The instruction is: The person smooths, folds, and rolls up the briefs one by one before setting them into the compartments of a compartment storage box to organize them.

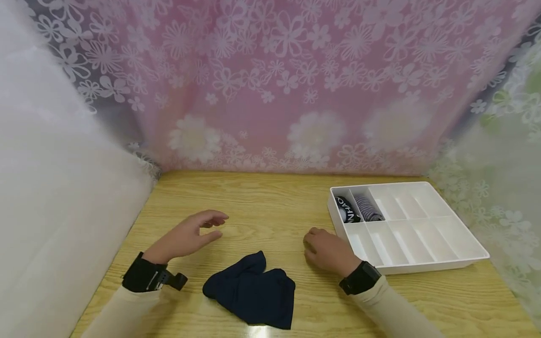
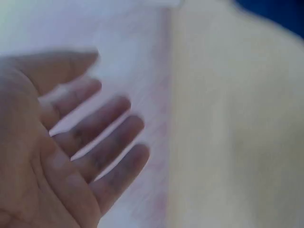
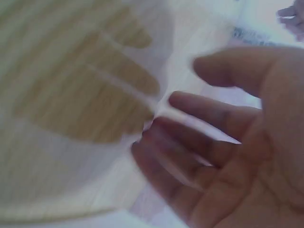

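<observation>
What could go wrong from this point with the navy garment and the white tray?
The navy garment lies loosely bunched with uneven edges, so folding it as is might leave it lumpy.
A bulky fold could then jam in the white divided tray, whose compartments look narrow beside it.
The right hand is close to the tray's near left corner; a careless sweep might bump the tray.

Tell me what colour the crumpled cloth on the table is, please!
The cloth is dark navy blue; it shows best in the head view.
</observation>
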The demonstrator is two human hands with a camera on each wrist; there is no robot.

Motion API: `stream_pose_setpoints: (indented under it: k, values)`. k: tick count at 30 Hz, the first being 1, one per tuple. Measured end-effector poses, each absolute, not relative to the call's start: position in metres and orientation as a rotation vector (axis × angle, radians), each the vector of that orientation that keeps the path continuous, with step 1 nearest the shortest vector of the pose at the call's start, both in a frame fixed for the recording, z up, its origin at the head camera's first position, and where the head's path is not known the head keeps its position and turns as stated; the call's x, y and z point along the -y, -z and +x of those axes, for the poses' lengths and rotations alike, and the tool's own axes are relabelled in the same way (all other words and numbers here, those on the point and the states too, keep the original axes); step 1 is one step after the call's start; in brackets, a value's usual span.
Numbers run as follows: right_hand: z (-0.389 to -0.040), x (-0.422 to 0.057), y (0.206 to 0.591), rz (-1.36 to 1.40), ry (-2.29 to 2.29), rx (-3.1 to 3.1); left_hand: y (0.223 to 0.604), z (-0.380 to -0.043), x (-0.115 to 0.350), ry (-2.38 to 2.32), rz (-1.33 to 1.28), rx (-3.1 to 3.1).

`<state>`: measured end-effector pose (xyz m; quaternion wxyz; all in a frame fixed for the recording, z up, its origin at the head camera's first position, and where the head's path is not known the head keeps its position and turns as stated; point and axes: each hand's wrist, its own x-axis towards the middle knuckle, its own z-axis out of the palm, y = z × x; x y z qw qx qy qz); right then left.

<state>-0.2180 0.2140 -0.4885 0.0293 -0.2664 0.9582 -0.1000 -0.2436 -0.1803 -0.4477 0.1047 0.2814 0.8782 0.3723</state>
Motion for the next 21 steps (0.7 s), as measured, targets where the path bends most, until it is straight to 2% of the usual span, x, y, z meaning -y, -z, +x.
stream_pose_setpoints:
  k: [5,9,15,21]
  values:
    - [-0.203,-0.191,0.484,-0.991,0.553,-2.814,0.475,-0.228,0.137,-0.915,0.942,-2.477]
    - [-0.189,-0.172,0.483,-0.999,0.582,-2.648,0.49,-0.219,0.114,-0.758,1.029,-2.447]
    - [-0.177,-0.163,0.486,-0.98,0.574,-2.587,0.502,-0.215,0.107,-0.735,1.061,-2.513]
    - [-0.181,-0.17,0.489,-1.014,0.63,-2.512,0.5,-0.217,0.11,-0.866,1.06,-2.446]
